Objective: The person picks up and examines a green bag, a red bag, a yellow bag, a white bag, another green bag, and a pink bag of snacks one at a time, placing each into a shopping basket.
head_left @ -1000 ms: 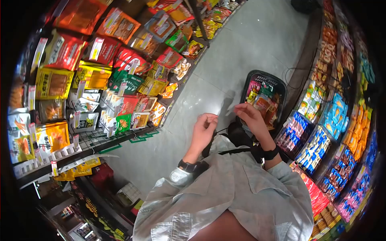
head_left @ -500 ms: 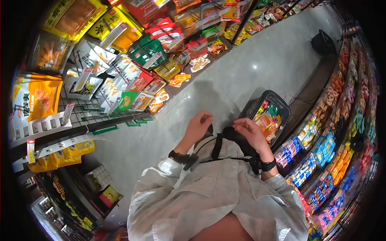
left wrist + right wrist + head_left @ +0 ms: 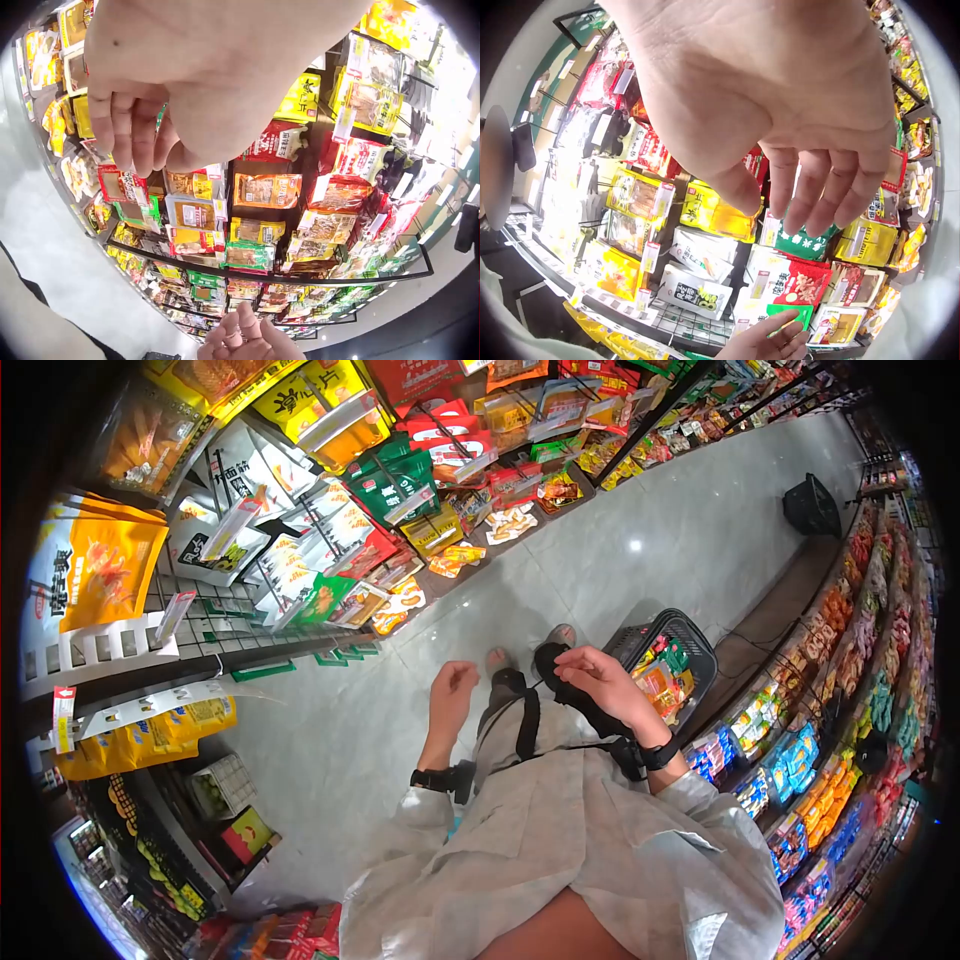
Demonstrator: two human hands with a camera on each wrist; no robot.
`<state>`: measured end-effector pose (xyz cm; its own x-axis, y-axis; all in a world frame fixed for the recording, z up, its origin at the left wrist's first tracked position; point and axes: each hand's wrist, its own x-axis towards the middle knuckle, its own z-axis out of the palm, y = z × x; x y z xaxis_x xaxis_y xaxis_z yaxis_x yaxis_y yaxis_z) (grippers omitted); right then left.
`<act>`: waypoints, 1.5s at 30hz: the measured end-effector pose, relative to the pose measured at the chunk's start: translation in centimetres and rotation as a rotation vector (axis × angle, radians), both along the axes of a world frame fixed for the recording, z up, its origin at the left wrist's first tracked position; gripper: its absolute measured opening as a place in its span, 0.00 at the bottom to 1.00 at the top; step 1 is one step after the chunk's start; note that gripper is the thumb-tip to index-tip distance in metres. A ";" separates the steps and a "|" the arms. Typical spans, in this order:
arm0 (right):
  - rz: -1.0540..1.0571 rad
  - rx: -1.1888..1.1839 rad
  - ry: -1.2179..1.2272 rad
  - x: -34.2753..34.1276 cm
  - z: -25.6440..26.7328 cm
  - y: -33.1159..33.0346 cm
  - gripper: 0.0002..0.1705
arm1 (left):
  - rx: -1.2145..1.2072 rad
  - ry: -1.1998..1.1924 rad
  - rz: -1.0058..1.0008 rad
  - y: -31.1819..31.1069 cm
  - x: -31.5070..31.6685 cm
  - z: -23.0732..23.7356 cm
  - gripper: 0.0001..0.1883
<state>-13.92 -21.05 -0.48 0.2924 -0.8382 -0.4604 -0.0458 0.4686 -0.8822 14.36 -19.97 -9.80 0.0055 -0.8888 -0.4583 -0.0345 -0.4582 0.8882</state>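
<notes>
My left hand (image 3: 452,695) hangs in front of the body, fingers loosely bent around nothing. A short way to its right, my right hand (image 3: 608,685) is held palm down, also without anything in it. Just past the right hand stands a dark shopping basket (image 3: 708,670) on the floor, with colourful snack packets (image 3: 660,682) inside. In the left wrist view, the left hand (image 3: 202,67) overlaps hanging snack packets. The right wrist view has relaxed fingers of the right hand (image 3: 780,90) in front of a green packet (image 3: 804,244), and the left hand (image 3: 769,341) low down.
A rack of hanging snack bags (image 3: 100,565) runs along the left, its wire shelf (image 3: 210,640) at the near end. Bins of wrapped sweets (image 3: 795,755) line the right. Grey tiled floor (image 3: 490,600) lies between. Farther down the aisle stands a dark container (image 3: 812,508).
The head view has shifted, bringing the shoes and far aisle into sight. Both hands remain before the body holding nothing, the left slightly lower and farther from the right.
</notes>
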 end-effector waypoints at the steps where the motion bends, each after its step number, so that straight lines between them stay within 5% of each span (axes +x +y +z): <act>1: 0.008 -0.014 -0.010 -0.1 -0.4 -0.4 0.13 | 0.001 -0.005 -0.009 0.1 -0.3 -0.1 0.08; 10: 0.073 -0.016 -0.068 -4.3 -0.9 -5.7 0.13 | -0.048 -0.057 -0.108 -5.1 -5.6 0.3 0.08; 26: -0.303 -0.017 -0.107 -25.2 -1.8 -15.6 0.12 | -0.125 -0.105 -0.290 -21.7 -25.1 4.1 0.09; 35: -0.273 0.054 -0.025 -26.5 -3.7 -19.3 0.13 | -0.134 -0.100 -0.185 -24.7 -23.0 2.5 0.08; 38: -0.210 0.075 -0.013 -24.5 -4.3 -21.6 0.13 | -0.091 0.021 -0.221 -25.0 -21.8 2.6 0.09; 45: -0.007 0.078 0.028 -15.4 -7.0 -29.3 0.13 | -0.182 -0.220 -0.172 -26.3 -12.7 2.0 0.09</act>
<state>-29.33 -50.39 -7.53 0.2726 -0.8014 -0.5324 -0.0663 0.5363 -0.8414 1.63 -46.30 -7.84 -0.0706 -0.9525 -0.2964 -0.2976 -0.2635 0.9176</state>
